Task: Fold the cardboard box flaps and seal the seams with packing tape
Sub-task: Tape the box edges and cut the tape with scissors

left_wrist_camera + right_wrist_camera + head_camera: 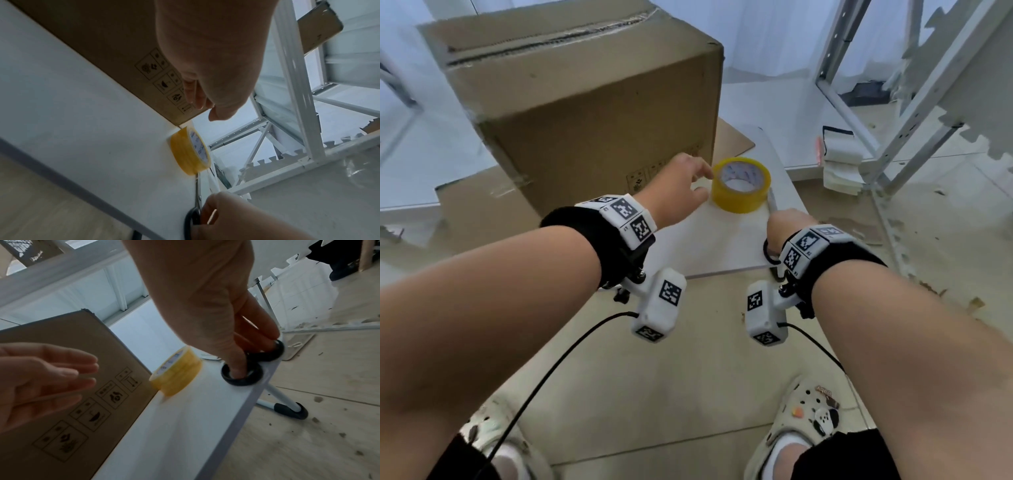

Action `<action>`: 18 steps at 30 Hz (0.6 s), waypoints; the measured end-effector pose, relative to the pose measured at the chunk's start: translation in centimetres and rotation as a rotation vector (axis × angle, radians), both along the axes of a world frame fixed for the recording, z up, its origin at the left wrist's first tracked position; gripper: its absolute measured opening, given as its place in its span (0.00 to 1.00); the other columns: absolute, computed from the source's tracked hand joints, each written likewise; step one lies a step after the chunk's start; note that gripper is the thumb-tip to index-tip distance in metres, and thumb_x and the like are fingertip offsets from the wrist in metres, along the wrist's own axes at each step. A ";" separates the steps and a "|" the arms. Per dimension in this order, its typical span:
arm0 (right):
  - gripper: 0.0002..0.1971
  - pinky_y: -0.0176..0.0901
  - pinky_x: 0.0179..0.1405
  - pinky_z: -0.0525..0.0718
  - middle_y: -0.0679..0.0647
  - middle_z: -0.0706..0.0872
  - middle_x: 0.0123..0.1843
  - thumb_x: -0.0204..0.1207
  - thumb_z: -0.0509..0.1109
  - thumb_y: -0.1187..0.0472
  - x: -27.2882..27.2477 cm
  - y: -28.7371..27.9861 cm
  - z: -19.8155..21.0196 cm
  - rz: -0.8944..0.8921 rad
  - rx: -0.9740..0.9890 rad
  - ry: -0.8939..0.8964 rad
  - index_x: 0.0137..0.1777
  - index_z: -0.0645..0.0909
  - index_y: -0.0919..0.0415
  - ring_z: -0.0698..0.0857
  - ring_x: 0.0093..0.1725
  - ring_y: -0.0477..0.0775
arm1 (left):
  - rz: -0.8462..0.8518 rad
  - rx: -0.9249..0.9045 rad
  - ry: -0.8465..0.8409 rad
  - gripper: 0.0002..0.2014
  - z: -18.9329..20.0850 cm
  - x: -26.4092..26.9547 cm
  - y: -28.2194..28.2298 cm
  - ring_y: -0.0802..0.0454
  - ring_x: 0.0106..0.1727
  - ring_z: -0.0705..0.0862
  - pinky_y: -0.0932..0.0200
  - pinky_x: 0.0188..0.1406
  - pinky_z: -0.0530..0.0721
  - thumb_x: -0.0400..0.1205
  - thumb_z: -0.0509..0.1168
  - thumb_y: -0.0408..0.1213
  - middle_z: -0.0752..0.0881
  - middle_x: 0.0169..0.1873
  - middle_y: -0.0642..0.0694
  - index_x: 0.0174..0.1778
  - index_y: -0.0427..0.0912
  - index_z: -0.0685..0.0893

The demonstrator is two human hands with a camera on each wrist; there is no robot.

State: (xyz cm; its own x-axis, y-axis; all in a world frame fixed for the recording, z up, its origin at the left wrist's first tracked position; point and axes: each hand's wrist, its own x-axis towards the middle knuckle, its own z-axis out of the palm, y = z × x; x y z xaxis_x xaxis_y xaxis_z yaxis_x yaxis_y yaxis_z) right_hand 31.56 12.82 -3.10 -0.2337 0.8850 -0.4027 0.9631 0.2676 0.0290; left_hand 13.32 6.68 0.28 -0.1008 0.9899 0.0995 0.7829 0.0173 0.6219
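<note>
Reaching toward the yellow tape roll (pixel 741 185), the left hand (pixel 677 186) hovers with fingers relaxed and spread, grasping nothing, just short of the roll. Roll lies flat on the white table (pixel 722 246), at 3 o'clock of the cardboard box (pixel 592 102) corner. Right hand (pixel 787 224) at 5 o'clock of the roll, thumb and fingers hooked through the black scissors (pixel 252 365) handles, blades on the table.

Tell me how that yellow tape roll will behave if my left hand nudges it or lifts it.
The tape roll lies flat on the white table, so a nudge should slide it, not roll it. It looks rigid and fairly light. Once stood on edge, it would probably roll.
</note>
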 end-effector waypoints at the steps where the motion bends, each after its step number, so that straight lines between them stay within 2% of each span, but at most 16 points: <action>1: 0.19 0.46 0.44 0.76 0.63 0.83 0.57 0.75 0.66 0.59 0.1 -0.6 0.4 0.013 0.008 0.021 0.63 0.78 0.65 0.84 0.56 0.65 | 0.008 0.005 0.010 0.14 0.5 -0.3 -0.7 0.57 0.60 0.76 0.67 0.59 0.71 0.82 0.62 0.32 0.74 0.65 0.44 0.64 0.41 0.80; 2: 0.17 0.46 0.43 0.73 0.63 0.82 0.61 0.79 0.62 0.60 0.2 -0.9 0.7 0.038 0.031 0.038 0.65 0.78 0.65 0.83 0.60 0.65 | 0.010 0.008 0.026 0.14 1.0 -0.6 -1.3 0.57 0.59 0.76 0.68 0.57 0.70 0.82 0.62 0.32 0.75 0.65 0.44 0.64 0.41 0.80; 4: 0.15 0.47 0.41 0.71 0.60 0.82 0.62 0.82 0.57 0.61 -0.2 -1.3 1.8 0.069 0.112 0.062 0.63 0.79 0.62 0.83 0.59 0.63 | 0.020 0.017 0.051 0.14 2.2 -1.0 -2.3 0.53 0.60 0.78 0.67 0.57 0.72 0.82 0.62 0.31 0.76 0.64 0.44 0.64 0.41 0.80; 6: 0.11 0.48 0.46 0.76 0.58 0.82 0.63 0.81 0.58 0.63 -2.4 -2.2 4.0 0.095 0.143 0.052 0.59 0.79 0.60 0.82 0.56 0.61 | 0.048 0.054 0.050 0.13 3.9 -1.8 -4.0 0.51 0.57 0.80 0.63 0.56 0.76 0.82 0.61 0.32 0.79 0.60 0.44 0.62 0.42 0.81; 7: 0.12 0.49 0.50 0.77 0.58 0.81 0.63 0.80 0.59 0.64 -3.7 -2.5 5.0 0.082 0.150 0.095 0.61 0.77 0.59 0.81 0.56 0.60 | 0.062 0.078 0.028 0.13 4.8 -2.2 -4.9 0.52 0.55 0.81 0.61 0.56 0.79 0.82 0.61 0.32 0.81 0.57 0.45 0.61 0.43 0.81; 8: 0.13 0.49 0.50 0.78 0.58 0.81 0.63 0.79 0.60 0.65 -5.1 -2.9 5.9 0.089 0.164 0.179 0.63 0.74 0.59 0.81 0.54 0.60 | 0.075 0.110 -0.002 0.12 5.7 -2.7 -5.8 0.53 0.54 0.82 0.60 0.55 0.81 0.82 0.61 0.32 0.82 0.55 0.47 0.60 0.44 0.82; 10: 0.15 0.49 0.44 0.75 0.58 0.80 0.60 0.78 0.58 0.68 -7.9 -4.3 7.6 0.122 0.252 0.449 0.63 0.70 0.59 0.79 0.51 0.61 | 0.092 0.197 -0.041 0.10 7.7 -3.9 -7.9 0.57 0.51 0.83 0.68 0.52 0.82 0.82 0.61 0.32 0.83 0.50 0.51 0.56 0.46 0.83; 12: 0.18 0.51 0.49 0.75 0.59 0.74 0.63 0.77 0.60 0.67 -10.9 -6.2 9.7 0.186 0.348 0.665 0.67 0.68 0.57 0.77 0.59 0.62 | 0.135 0.307 -0.052 0.08 9.9 -5.9 -10.4 0.59 0.48 0.83 0.72 0.50 0.81 0.82 0.62 0.31 0.84 0.46 0.53 0.53 0.46 0.83; 13: 0.20 0.53 0.54 0.76 0.60 0.72 0.65 0.76 0.61 0.66 -12.2 -7.2 10.6 0.226 0.410 0.700 0.68 0.67 0.56 0.75 0.62 0.63 | 0.165 0.350 -0.054 0.08 10.7 -7.0 -11.5 0.60 0.45 0.83 0.73 0.48 0.81 0.82 0.63 0.31 0.84 0.44 0.55 0.52 0.46 0.83; 16: 0.20 0.55 0.61 0.73 0.60 0.70 0.64 0.74 0.62 0.65 -16.4 -9.4 13.1 0.325 0.601 0.736 0.67 0.70 0.54 0.71 0.63 0.63 | 0.302 0.427 -0.007 0.06 12.3 -11.1 -14.4 0.63 0.40 0.78 0.77 0.41 0.76 0.82 0.62 0.31 0.79 0.43 0.56 0.52 0.44 0.82; 18: 0.24 0.59 0.65 0.70 0.60 0.67 0.68 0.74 0.60 0.67 -18.4 -10.4 14.3 0.366 0.588 0.712 0.70 0.70 0.51 0.68 0.67 0.63 | 0.388 0.437 0.069 0.08 12.4 -14.1 -15.5 0.58 0.41 0.76 0.76 0.42 0.73 0.83 0.61 0.30 0.76 0.48 0.51 0.54 0.43 0.82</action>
State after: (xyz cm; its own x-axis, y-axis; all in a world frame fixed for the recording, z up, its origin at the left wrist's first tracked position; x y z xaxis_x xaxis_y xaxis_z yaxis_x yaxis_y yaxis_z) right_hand 13.18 2.47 11.19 -0.5492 0.7241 0.4173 0.6683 0.6803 -0.3010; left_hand -0.76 -8.84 12.65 -0.4269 0.7474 0.5091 0.8092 0.0643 0.5840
